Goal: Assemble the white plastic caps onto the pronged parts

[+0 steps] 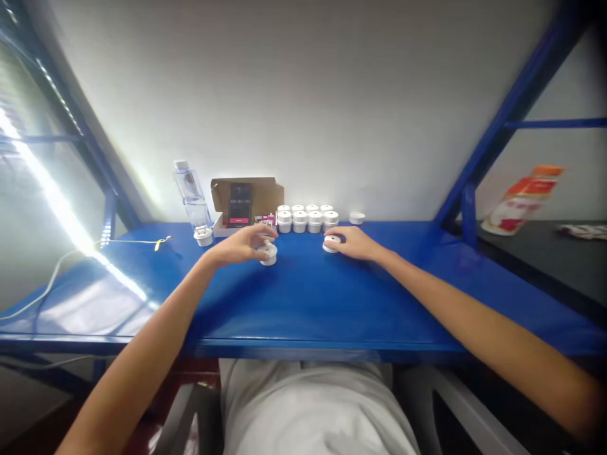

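Note:
My left hand (pixel 245 244) is curved around a small white round container (pixel 269 254) on the blue table, thumb along its near side and fingers over the far side. Farther right, my right hand (pixel 353 242) grips a similar white round container (pixel 331 244) between thumb and fingers; a dark spot shows in its top. Just behind the two hands, several more white containers (pixel 300 222) stand close together in rows, with caps on them. A loose shallow white cup (pixel 356 218) sits to the right of these rows, near the wall.
At the back left stands an open cardboard box (pixel 268 194) with a dark phone-like device (pixel 239 203) propped in it. Left of it is a clear bottle (pixel 193 201) with a white fitting (pixel 203 236) in front. A thin cable (pixel 135 241) crosses the table's left. An orange-capped bottle (pixel 521 201) stands far right.

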`<state>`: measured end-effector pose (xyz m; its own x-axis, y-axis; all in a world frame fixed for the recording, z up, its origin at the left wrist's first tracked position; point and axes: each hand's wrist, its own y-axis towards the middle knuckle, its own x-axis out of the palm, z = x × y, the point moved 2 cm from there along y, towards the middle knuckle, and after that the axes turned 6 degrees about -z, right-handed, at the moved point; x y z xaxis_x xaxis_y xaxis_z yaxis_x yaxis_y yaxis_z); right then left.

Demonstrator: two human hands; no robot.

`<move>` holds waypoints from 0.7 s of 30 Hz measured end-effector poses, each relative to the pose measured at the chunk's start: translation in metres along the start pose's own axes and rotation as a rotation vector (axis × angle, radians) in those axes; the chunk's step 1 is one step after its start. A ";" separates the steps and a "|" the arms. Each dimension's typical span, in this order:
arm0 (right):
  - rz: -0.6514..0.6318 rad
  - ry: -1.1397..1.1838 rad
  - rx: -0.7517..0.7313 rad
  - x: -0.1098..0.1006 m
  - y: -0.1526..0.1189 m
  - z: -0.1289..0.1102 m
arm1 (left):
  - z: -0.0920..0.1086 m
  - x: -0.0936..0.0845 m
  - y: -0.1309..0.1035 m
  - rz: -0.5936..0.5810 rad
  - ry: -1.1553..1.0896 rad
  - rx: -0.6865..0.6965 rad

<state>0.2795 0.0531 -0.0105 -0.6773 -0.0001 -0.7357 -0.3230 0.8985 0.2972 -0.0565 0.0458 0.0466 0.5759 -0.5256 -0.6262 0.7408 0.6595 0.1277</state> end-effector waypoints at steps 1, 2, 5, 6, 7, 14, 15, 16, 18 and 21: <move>-0.002 0.051 -0.005 0.005 -0.002 -0.008 | 0.003 0.012 0.004 0.008 -0.080 0.049; 0.021 0.134 -0.004 0.010 -0.004 -0.017 | 0.005 0.023 0.008 0.006 -0.125 0.080; 0.138 0.339 -0.078 0.020 -0.009 -0.047 | 0.004 0.051 0.019 0.093 -0.171 0.151; 0.188 0.377 -0.122 0.022 -0.011 -0.057 | 0.003 0.058 0.022 0.134 -0.164 0.171; 0.220 0.400 -0.163 0.024 -0.013 -0.065 | 0.002 0.062 0.024 0.172 -0.141 0.185; -0.056 0.280 -0.315 0.045 -0.020 -0.086 | -0.011 0.068 0.026 0.118 -0.045 0.070; -0.063 0.275 -0.314 0.046 -0.020 -0.085 | -0.011 0.067 0.025 0.116 -0.058 0.070; -0.050 0.270 -0.313 0.046 -0.020 -0.085 | -0.010 0.067 0.025 0.112 -0.080 0.074; -0.014 0.253 -0.314 0.043 -0.021 -0.086 | -0.007 0.066 0.025 0.103 -0.144 0.076; 0.018 0.254 -0.288 0.037 -0.022 -0.087 | -0.001 0.062 0.023 0.138 -0.229 0.032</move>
<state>0.2041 -0.0053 0.0089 -0.8150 -0.1265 -0.5655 -0.4577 0.7390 0.4943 -0.0040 0.0287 0.0100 0.7329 -0.5419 -0.4113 0.6581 0.7180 0.2266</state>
